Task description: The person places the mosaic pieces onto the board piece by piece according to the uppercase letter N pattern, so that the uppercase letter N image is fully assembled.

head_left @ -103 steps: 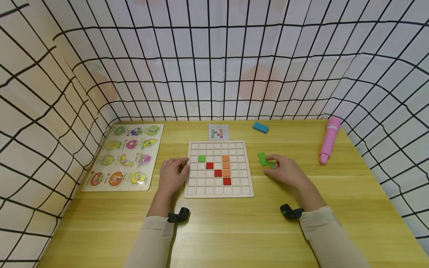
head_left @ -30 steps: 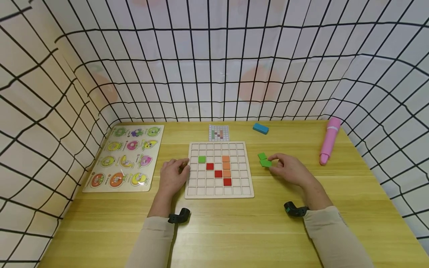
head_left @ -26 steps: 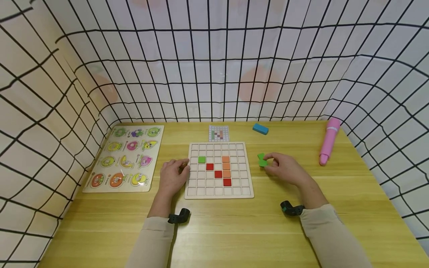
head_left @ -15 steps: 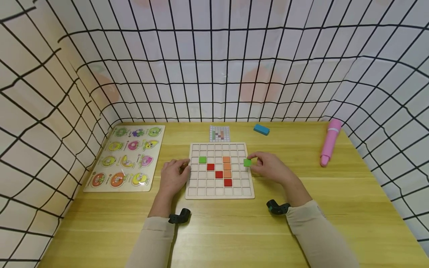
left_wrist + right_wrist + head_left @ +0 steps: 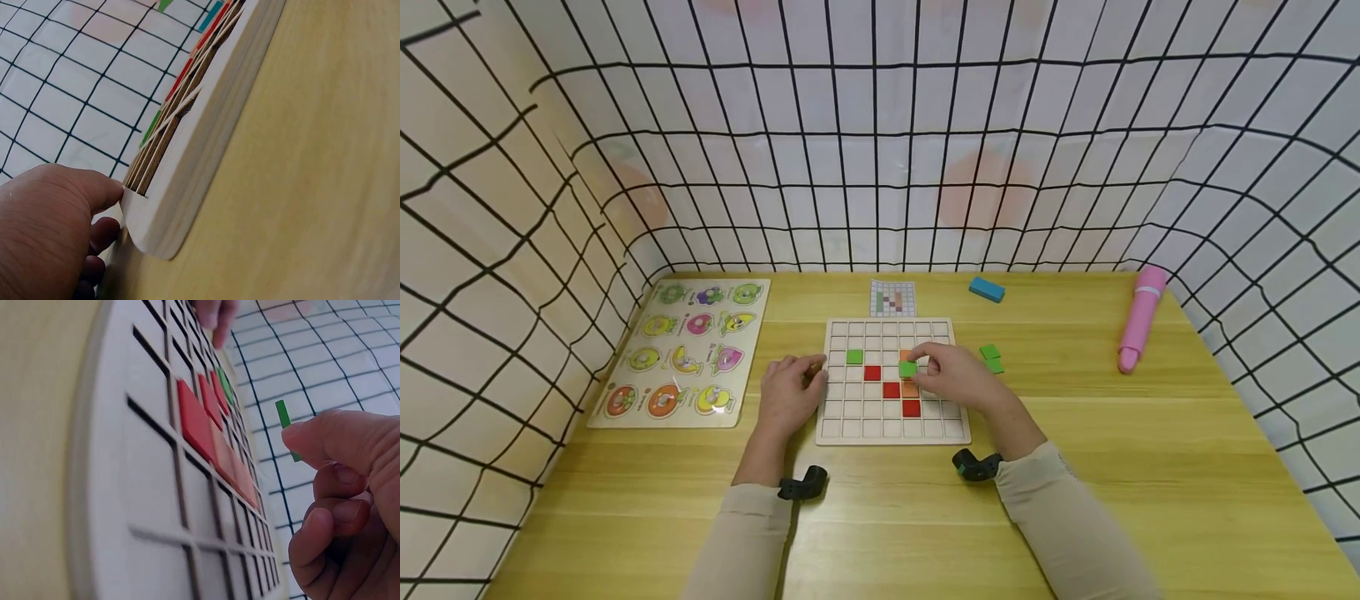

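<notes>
A white grid board [image 5: 857, 429] lies mid-table. It holds one green tile [image 5: 854, 357], a diagonal of red tiles [image 5: 891, 389] and orange tiles [image 5: 910, 388] partly hidden by my right hand. My right hand [image 5: 925, 371] pinches a green tile [image 5: 907, 368] just above the board, over the orange column. The right wrist view shows that tile [image 5: 284, 422] held edge-on at my fingertips [image 5: 312, 434], clear of the red tiles [image 5: 195, 422]. My left hand [image 5: 808, 375] rests against the board's left edge, thumb on the rim [image 5: 144, 219]. Two more green tiles [image 5: 992, 358] lie to the right of the board.
A small pattern card [image 5: 892, 297] lies behind the board. A blue block [image 5: 986, 289] sits at the back, a pink cylinder [image 5: 1138, 317] at far right, a fruit peg puzzle [image 5: 688, 350] at left. Grid-patterned cloth walls enclose three sides.
My right hand picked one green tile from the pile right of the board and carried it left, over the board's middle. The left hand stayed put.
</notes>
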A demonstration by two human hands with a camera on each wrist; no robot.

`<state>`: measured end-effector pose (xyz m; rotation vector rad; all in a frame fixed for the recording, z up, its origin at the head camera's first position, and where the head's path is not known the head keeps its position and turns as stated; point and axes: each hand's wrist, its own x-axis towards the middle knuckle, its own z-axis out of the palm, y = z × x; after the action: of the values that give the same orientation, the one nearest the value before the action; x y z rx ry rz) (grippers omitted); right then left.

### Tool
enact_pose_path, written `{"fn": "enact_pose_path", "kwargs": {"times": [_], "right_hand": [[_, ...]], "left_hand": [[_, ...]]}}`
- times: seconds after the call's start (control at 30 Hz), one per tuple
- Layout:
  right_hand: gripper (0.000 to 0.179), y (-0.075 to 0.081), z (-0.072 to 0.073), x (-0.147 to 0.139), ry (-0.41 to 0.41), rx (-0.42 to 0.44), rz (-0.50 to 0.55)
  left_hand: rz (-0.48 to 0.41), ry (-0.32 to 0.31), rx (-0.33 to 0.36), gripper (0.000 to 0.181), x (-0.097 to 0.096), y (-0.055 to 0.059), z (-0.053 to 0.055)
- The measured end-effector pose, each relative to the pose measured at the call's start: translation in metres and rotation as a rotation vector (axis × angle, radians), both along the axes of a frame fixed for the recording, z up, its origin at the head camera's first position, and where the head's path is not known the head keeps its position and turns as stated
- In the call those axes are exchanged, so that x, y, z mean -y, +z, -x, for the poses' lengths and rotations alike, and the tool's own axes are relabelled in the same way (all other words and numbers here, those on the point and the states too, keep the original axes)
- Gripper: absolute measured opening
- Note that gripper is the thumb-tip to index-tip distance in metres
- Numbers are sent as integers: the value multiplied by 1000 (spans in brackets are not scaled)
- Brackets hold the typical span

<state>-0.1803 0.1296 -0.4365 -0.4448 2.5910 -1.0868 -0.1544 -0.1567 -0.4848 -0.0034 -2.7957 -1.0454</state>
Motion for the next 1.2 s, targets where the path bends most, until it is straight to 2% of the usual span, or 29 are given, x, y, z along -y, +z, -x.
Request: {"fn": "enact_pose_path", "kwargs": {"times": [0.23,0.37,0.57,0.87,1.2], "right_hand": [[27,-8,-3,21,37,16,55],[26,-9,-4,33,37,-8,50],[27,-8,-2,50,14,-12,25],[29,-12,5,74,41,-55,-63],[30,-17,10,82,36,-76,-139]], "left_hand": [[6,1,-3,35,0,0,0],[10,-3,-5,35,0,0,0],[9,-4,-15,34,1,0,0],[7,-2,-8,34,0,0,0],[5,-4,-2,34,-1,2,-1]]}}
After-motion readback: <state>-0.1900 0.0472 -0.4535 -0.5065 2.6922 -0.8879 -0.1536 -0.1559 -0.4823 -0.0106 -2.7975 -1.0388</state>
